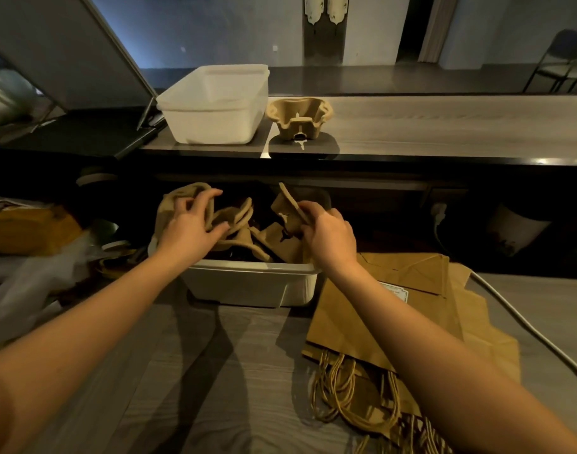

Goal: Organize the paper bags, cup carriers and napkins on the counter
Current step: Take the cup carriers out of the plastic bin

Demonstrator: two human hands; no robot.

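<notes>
Two hands are down in one bin, and the rest of the counter suggests why. At far left lies a blurred heap of clear wrap [34, 276], and I cannot pick out napkins in it.

The left hand [190, 226] reaches into the bin's left end. Its fingers are curled over the rim of the end carrier [182, 196] and grip it, probably to free it from the tangle.

The bin [254, 276] sits on the near counter [215, 355]. The carriers [247, 231] in it lie jumbled at all angles, not nested, which is likely why both hands are in there.

Beyond it, on the raised ledge [444, 126], stands a white tub [215, 106]. The ledge carrier [300, 117] sits upright just to the tub's right. I cannot tell if it is one or several nested. It looks like the start of a sorted pile.

The right hand [328, 239] pinches the tilted carrier [292, 204] between thumb and curled fingers. It holds the carrier up on edge at the bin's right end, seemingly to lift it clear.

Just right of the bin, the bags [395, 306] lie flat with their handles toward the person, partly under the right forearm. They are fanned rather than squared, so that step looks undone. A white cable [516, 326] crosses the counter at far right.
</notes>
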